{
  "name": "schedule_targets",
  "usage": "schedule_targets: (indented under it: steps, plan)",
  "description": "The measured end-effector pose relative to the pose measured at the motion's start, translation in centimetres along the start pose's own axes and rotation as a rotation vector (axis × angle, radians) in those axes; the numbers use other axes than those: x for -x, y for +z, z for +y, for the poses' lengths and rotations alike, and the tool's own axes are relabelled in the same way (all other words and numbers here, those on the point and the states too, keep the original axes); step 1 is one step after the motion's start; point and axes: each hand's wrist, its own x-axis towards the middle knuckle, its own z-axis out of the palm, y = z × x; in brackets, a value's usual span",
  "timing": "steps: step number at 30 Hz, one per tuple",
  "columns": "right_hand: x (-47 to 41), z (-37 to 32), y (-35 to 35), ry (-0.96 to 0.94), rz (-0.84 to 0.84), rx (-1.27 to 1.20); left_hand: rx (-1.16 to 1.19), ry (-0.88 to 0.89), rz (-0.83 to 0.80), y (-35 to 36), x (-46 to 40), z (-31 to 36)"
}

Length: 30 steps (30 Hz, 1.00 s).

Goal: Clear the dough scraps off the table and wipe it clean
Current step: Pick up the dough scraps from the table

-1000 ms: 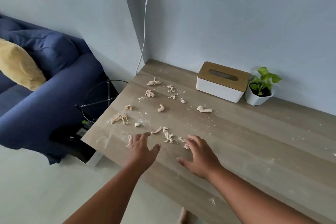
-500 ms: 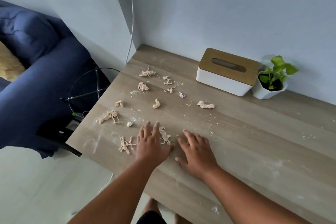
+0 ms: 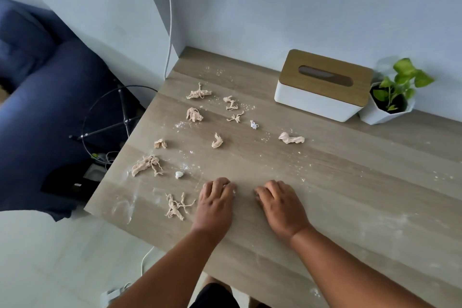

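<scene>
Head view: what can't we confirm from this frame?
- Left hand: fingers curl down on the table; whether they hold dough is hidden beneath them.
- Right hand: same, curled fingers cover whatever lies under them.
- Tissue box: slot too dark to show tissues.
- Small white lump: too small to identify.
- Table: near right corner cut off by the frame edge.

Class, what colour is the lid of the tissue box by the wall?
Light wood brown, on a white tissue box; the lid shows best in the head view.
</scene>
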Motion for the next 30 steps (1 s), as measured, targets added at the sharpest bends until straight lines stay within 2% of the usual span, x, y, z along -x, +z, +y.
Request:
schedule_targets:
  steps: [6,8,13,14,16,18,22,26,30]
  plan:
    - [-1.0,0.3,-0.1,-0.014,-0.022,0.036,0.038,0.204,-0.143,-1.1,-2.7,-2.0]
    - [-2.1,0.1,-0.8,0.008,-0.077,0.053,0.035,0.232,-0.201,-1.7,-3.5,-2.0]
    - [-4.1,-0.6,-2.4,0.212,-0.347,-0.026,0.035,0.164,-0.411,-2.9,-5.9,-1.8]
    - [-4.2,-0.8,-2.8,0.278,-0.370,-0.041,0.025,0.147,-0.471,-3.0,-6.5,-1.8]
    - [-4.1,-1.2,-3.5,0.354,-0.304,-0.072,0.020,0.126,-0.532,-3.3,-7.9,-1.9]
    - [-3.8,-1.4,-4.1,0.455,-0.224,-0.054,0.046,0.134,-0.529,-3.9,-9.1,-1.9]
    - [-2.9,-0.8,-5.3,0.723,-0.288,-0.099,0.129,0.204,-0.537,-4.9,-10.6,-2.6]
    - [-2.6,-0.6,-7.2,0.842,-0.292,-0.110,0.195,0.280,-0.527,-5.7,-12.0,-2.4]
    - [-2.9,-0.3,-7.9,0.911,-0.275,-0.155,0.132,0.331,-0.489,-5.3,-13.2,-2.1]
